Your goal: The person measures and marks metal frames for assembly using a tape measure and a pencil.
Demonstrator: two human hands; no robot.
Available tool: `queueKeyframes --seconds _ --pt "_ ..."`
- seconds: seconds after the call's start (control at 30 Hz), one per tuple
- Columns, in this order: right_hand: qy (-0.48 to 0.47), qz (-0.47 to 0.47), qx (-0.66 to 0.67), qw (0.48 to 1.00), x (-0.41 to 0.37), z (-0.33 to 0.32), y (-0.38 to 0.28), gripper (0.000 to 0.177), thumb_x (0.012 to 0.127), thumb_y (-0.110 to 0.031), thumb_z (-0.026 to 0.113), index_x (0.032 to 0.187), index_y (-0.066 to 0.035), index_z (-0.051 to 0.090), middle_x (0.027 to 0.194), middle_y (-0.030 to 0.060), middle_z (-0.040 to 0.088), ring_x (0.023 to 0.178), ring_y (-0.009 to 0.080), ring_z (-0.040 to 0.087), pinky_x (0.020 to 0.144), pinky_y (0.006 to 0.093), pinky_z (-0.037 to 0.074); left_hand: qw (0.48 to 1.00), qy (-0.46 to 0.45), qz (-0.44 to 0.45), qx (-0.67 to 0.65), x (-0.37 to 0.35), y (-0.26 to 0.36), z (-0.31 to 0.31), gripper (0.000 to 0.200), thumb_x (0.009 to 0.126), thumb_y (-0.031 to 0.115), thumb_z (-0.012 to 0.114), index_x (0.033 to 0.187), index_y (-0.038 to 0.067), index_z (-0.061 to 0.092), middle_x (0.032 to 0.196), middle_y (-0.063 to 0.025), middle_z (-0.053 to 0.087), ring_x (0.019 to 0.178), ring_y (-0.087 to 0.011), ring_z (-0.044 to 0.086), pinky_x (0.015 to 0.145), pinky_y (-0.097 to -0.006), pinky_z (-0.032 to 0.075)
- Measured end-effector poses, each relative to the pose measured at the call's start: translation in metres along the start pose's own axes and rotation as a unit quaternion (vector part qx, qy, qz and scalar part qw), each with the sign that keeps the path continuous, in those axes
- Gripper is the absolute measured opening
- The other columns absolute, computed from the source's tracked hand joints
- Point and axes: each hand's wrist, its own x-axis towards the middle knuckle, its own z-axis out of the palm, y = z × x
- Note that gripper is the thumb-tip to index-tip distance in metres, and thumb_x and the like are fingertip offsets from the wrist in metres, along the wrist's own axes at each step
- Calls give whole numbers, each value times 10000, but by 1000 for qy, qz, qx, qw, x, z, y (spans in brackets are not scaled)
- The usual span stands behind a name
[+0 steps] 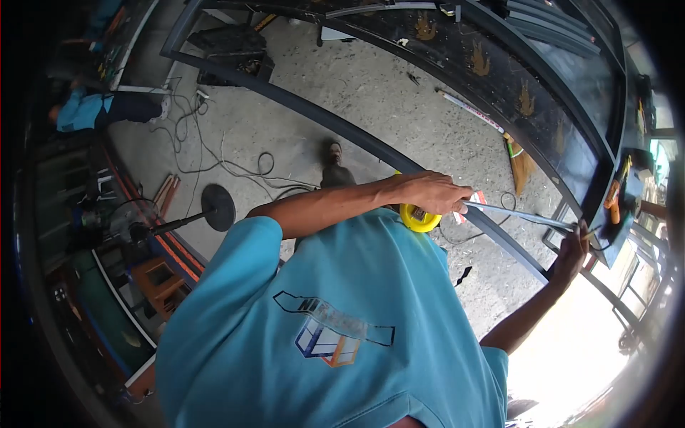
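My left hand [428, 192] is closed around a yellow tape measure [417, 217]. Its blade [521, 215] runs out to the right, along a dark grey metal frame bar [357, 132]. My right hand [571, 253] is at the far end of the blade, by the frame's corner. It pinches the blade end together with what looks like a pencil [591, 232]. My blue T-shirt [328, 321] fills the lower part of the view. One of my feet [335, 167] stands on the concrete floor beyond the bar.
Cables [214, 153] trail over the floor by a fan's round base [217, 207]. A black case [235, 50] lies at the back, and a broom [521, 160] leans by the dark gate panel [499, 64]. Another person in blue [85, 110] is at the far left. An orange tool [614, 192] sits at the right.
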Motion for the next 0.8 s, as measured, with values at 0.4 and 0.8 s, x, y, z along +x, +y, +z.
queueKeyframes --seconds 0.4,0.8 --pt "-250 -31 3 968 -145 624 3 613 690 -153 800 1176 3 461 1054 97 605 918 178 601 804 300 486 775 555 -15 -300 -204 -274 -158 310 952 333 450 945 64 604 897 -71 608 862 -182 576 776 -319 445" --pt "-300 -175 -429 834 -216 754 -35 507 689 -157 738 1107 -92 459 863 179 625 755 400 619 594 433 493 452 719 -172 -500 -693 -684 -389 165 739 87 752 739 60 589 702 -27 578 566 -104 521 480 -205 458"
